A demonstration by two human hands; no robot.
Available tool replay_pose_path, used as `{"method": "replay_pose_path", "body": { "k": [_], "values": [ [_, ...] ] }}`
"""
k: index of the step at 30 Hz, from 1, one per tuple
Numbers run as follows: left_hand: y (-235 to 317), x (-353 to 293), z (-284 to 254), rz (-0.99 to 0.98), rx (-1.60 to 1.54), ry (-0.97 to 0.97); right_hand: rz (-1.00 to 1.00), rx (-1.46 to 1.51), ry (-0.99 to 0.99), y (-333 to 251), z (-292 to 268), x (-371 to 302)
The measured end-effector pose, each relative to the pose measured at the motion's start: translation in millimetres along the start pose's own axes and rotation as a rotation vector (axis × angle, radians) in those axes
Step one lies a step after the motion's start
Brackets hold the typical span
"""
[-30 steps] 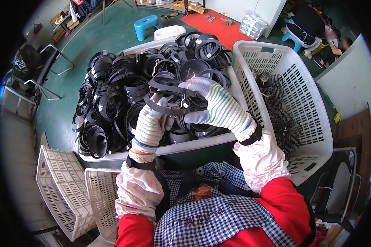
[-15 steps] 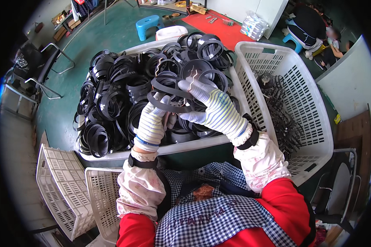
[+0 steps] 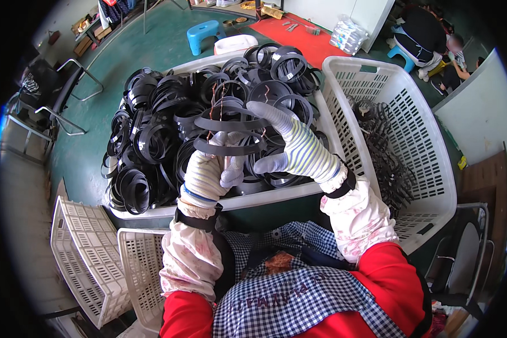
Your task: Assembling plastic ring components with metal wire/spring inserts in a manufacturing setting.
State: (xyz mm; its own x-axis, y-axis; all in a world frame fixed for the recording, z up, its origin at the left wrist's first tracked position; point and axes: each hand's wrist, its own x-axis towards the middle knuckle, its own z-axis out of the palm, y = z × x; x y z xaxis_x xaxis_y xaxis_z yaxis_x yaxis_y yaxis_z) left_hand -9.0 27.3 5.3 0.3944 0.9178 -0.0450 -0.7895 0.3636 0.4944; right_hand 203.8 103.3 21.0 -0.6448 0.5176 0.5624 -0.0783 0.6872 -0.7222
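Observation:
My left hand (image 3: 208,174), in a striped knit glove, is closed on a piece made of black rings (image 3: 245,150) stacked with a gap between them. Thin copper-coloured wires (image 3: 266,96) stand up around the rings, and the part inside my fingers is hidden. To the right of the piece, my gloved right hand (image 3: 307,155) is open, thumb and fingers spread apart, its fingertips close to the upper ring. Below and beyond both hands, a heap of black rings (image 3: 152,143) fills a large white tub (image 3: 259,201).
A white slatted crate (image 3: 403,124) on the right holds many thin dark strips (image 3: 377,146). More white crates (image 3: 87,248) stand at lower left. A blue stool (image 3: 203,36) and a red mat (image 3: 298,39) lie beyond the tub. Another person (image 3: 419,34) sits at far right.
My right hand has let go of the ring piece and moved slightly right, its fingers opening. The piece has shifted a little left and down in my left hand.

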Motion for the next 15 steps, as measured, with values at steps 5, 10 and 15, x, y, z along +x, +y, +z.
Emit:
{"method": "replay_pose_path", "body": {
  "k": [5,10,15],
  "values": [
    [0,3,0,-0.005,0.013,-0.002,-0.054,-0.093,-0.03,0,-7,-4],
    [-3,-2,-1,-0.015,0.024,0.113,0.228,0.585,0.252,-2,2,2],
    [-19,3,-5,0.058,0.279,0.337,0.3,0.582,0.095,-1,7,4]
  ]
}}
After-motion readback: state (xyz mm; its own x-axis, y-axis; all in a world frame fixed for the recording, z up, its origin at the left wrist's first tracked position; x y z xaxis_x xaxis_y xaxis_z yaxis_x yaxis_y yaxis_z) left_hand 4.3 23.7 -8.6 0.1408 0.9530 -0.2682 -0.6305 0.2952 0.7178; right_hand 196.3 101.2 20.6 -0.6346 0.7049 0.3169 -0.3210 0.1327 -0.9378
